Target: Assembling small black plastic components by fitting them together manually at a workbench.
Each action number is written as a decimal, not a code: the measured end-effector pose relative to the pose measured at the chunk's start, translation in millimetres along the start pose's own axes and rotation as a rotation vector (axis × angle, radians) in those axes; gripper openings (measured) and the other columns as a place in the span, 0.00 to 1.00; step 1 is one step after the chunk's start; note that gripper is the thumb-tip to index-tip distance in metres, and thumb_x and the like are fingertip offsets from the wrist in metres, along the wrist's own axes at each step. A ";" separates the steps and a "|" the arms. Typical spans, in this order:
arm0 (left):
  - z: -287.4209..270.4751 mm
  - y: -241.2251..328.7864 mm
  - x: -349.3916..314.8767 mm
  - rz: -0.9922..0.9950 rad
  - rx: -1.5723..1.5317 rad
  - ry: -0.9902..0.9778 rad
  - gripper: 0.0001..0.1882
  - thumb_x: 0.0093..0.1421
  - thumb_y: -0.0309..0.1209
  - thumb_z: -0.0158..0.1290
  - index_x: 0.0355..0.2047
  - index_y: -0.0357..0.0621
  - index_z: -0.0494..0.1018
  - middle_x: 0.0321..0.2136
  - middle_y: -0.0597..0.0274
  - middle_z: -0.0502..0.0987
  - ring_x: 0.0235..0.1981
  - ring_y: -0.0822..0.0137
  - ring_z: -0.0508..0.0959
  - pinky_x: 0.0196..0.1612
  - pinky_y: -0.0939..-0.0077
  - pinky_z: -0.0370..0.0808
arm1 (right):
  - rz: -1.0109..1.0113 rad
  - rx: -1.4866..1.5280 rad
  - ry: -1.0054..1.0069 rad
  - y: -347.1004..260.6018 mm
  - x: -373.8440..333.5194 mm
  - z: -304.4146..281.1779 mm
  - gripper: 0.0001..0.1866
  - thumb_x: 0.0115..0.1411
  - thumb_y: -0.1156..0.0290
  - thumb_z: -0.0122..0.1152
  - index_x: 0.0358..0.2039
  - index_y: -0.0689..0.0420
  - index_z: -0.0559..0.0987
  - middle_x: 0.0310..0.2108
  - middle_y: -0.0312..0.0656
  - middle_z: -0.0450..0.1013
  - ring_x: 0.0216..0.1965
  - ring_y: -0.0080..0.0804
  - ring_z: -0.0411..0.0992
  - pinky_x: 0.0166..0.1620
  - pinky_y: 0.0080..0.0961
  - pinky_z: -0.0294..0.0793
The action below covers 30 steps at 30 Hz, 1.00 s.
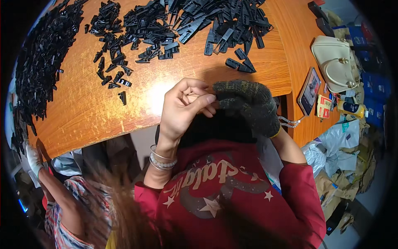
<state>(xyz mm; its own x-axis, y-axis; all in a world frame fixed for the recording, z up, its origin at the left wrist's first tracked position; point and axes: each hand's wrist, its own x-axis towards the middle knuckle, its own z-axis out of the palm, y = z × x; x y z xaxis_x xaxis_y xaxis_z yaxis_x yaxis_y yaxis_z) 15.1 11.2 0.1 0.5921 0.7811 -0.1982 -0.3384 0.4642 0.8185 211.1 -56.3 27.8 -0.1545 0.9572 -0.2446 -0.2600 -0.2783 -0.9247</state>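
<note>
My left hand (pixel 182 101), bare with bracelets at the wrist, is held above the table's near edge. Its fingers are curled in and its thumb reaches toward the right hand's fingertips. A dark knitted glove covers my right hand (pixel 248 106), whose fingers are bent and pressed together, meeting the left fingertips. Whatever is pinched where they meet is hidden or too small to make out. Beyond the hands lie loose long flat black plastic pieces (pixel 241 62), nearest to the right glove. A small black clip-like piece (pixel 122 98) rests alone to the left.
Heaps of long black pieces (pixel 219 20), small black clip-like parts (pixel 145 25) and more black parts (pixel 45 62) cover the far and left wooden table (pixel 166 70). At right are a phone (pixel 309 92), cream handbag (pixel 336 62) and bottle (pixel 352 108). Another person's gloved hand (pixel 33 157) is at lower left.
</note>
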 end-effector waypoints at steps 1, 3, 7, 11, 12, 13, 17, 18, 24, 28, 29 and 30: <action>2.2 -0.6 0.0 0.058 0.081 0.030 0.11 0.59 0.17 0.55 0.42 0.32 0.69 0.28 0.55 0.79 0.25 0.70 0.80 0.27 0.82 0.79 | 0.041 -0.055 0.046 -3.7 -0.7 2.3 0.22 0.59 0.78 0.58 0.55 0.61 0.73 0.48 0.44 0.76 0.46 0.35 0.77 0.46 0.31 0.78; 9.4 -0.1 2.5 0.047 0.090 0.024 0.12 0.59 0.17 0.56 0.43 0.32 0.69 0.28 0.56 0.80 0.25 0.71 0.80 0.27 0.83 0.78 | 0.079 -0.112 0.100 -11.1 -5.4 4.9 0.22 0.58 0.77 0.60 0.54 0.61 0.74 0.48 0.44 0.76 0.45 0.36 0.77 0.46 0.32 0.78; 19.2 0.8 24.4 0.154 0.558 0.033 0.11 0.56 0.22 0.60 0.38 0.34 0.72 0.24 0.58 0.77 0.23 0.70 0.78 0.27 0.78 0.74 | -0.132 -1.047 0.212 -34.0 -42.4 -14.4 0.18 0.57 0.80 0.58 0.49 0.62 0.77 0.44 0.42 0.78 0.42 0.29 0.76 0.46 0.23 0.76; 26.8 0.3 54.6 0.474 0.930 0.096 0.08 0.56 0.26 0.58 0.34 0.35 0.74 0.26 0.54 0.74 0.24 0.59 0.78 0.28 0.66 0.72 | 0.041 -0.889 0.834 -66.2 -139.0 -49.2 0.14 0.53 0.73 0.65 0.42 0.54 0.81 0.38 0.40 0.79 0.38 0.40 0.78 0.44 0.29 0.77; 27.3 0.5 61.1 0.582 1.033 0.096 0.07 0.57 0.26 0.57 0.34 0.36 0.74 0.27 0.54 0.75 0.25 0.58 0.78 0.28 0.64 0.72 | 0.316 -0.984 0.933 -85.3 -155.9 -41.1 0.12 0.55 0.71 0.63 0.41 0.52 0.82 0.37 0.40 0.79 0.36 0.41 0.77 0.41 0.35 0.77; 29.4 -0.8 66.1 0.581 1.024 0.098 0.07 0.57 0.26 0.57 0.34 0.36 0.74 0.27 0.54 0.75 0.25 0.58 0.78 0.28 0.64 0.72 | 0.712 -1.634 0.689 -91.1 -190.0 -63.2 0.11 0.57 0.69 0.61 0.41 0.51 0.82 0.37 0.42 0.79 0.34 0.44 0.77 0.38 0.38 0.75; 42.6 -15.2 78.9 0.546 1.476 -0.036 0.03 0.50 0.21 0.52 0.27 0.40 0.70 0.30 0.54 0.71 0.32 0.55 0.78 0.31 0.66 0.76 | 1.269 -1.648 0.307 -91.4 -209.8 -60.6 0.17 0.58 0.65 0.60 0.49 0.53 0.78 0.46 0.42 0.78 0.38 0.41 0.77 0.42 0.35 0.74; 42.0 -16.6 79.1 0.548 1.475 -0.033 0.03 0.50 0.21 0.52 0.27 0.40 0.70 0.30 0.54 0.71 0.32 0.55 0.78 0.31 0.66 0.76 | 1.102 -1.638 0.325 -84.1 -206.9 -63.9 0.18 0.58 0.65 0.60 0.49 0.53 0.78 0.46 0.42 0.77 0.39 0.41 0.77 0.43 0.35 0.74; 29.5 -6.2 59.4 0.549 1.468 0.057 0.06 0.57 0.27 0.56 0.34 0.39 0.74 0.29 0.55 0.73 0.25 0.53 0.77 0.27 0.63 0.74 | 0.116 -1.432 0.362 -37.4 -154.1 -72.3 0.19 0.56 0.66 0.61 0.50 0.50 0.78 0.49 0.42 0.75 0.44 0.42 0.75 0.48 0.35 0.72; 22.9 -2.0 39.5 0.657 1.211 0.137 0.04 0.58 0.27 0.54 0.29 0.40 0.70 0.27 0.54 0.70 0.25 0.51 0.76 0.25 0.60 0.73 | -0.335 -1.714 0.023 -26.2 -33.8 -39.8 0.17 0.52 0.70 0.61 0.44 0.53 0.80 0.45 0.43 0.76 0.44 0.44 0.75 0.46 0.35 0.74; 21.5 -1.4 39.8 0.671 1.232 0.143 0.05 0.58 0.27 0.55 0.30 0.41 0.70 0.28 0.54 0.70 0.25 0.50 0.76 0.25 0.60 0.72 | -0.290 -1.723 0.004 -19.4 -19.3 -36.9 0.13 0.55 0.70 0.57 0.42 0.52 0.82 0.43 0.42 0.77 0.41 0.44 0.75 0.42 0.35 0.75; 20.1 -1.0 42.8 0.673 1.233 0.149 0.05 0.58 0.27 0.55 0.30 0.41 0.70 0.28 0.54 0.70 0.25 0.50 0.76 0.25 0.60 0.72 | -0.121 -1.568 0.118 -14.7 -13.9 -33.0 0.13 0.56 0.71 0.56 0.41 0.52 0.82 0.42 0.43 0.77 0.41 0.44 0.75 0.42 0.36 0.76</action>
<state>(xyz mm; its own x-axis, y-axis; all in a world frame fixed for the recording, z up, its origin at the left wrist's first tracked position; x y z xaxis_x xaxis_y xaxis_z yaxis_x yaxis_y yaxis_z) 55.5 35.8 1.6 0.4677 0.7764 0.4225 0.3727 -0.6066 0.7022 248.5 -62.9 35.1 -0.1153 0.9882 -0.1006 0.9530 0.0815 -0.2917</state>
